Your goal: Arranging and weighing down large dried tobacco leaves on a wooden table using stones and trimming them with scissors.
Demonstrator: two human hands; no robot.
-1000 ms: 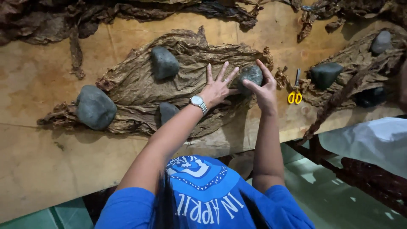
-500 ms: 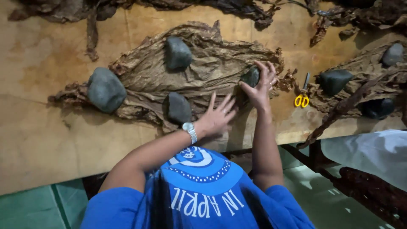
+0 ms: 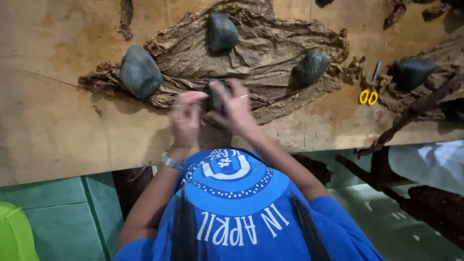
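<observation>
Broad dried brown leaves (image 3: pixel 261 58) lie spread flat on a wooden table (image 3: pixel 58 130). Three grey stones weigh them down: a large one (image 3: pixel 140 72) at the left, one (image 3: pixel 222 31) at the far side, one (image 3: pixel 311 66) at the right. A smaller dark stone (image 3: pixel 214 95) sits at the near edge of the leaves. My left hand (image 3: pixel 186 116), blurred and with a watch on its wrist, touches its left side with curled fingers. My right hand (image 3: pixel 237 108) wraps over its right side.
Small scissors with yellow handles (image 3: pixel 369 92) lie to the right of the leaves. Beyond them is another leaf pile with a dark stone (image 3: pixel 411 72). A person in white (image 3: pixel 430 159) stands at the right. A green object (image 3: pixel 14 232) shows at the bottom left.
My right hand left the stone on the right and came to the near stone. My left hand drew back from the leaves to the same stone.
</observation>
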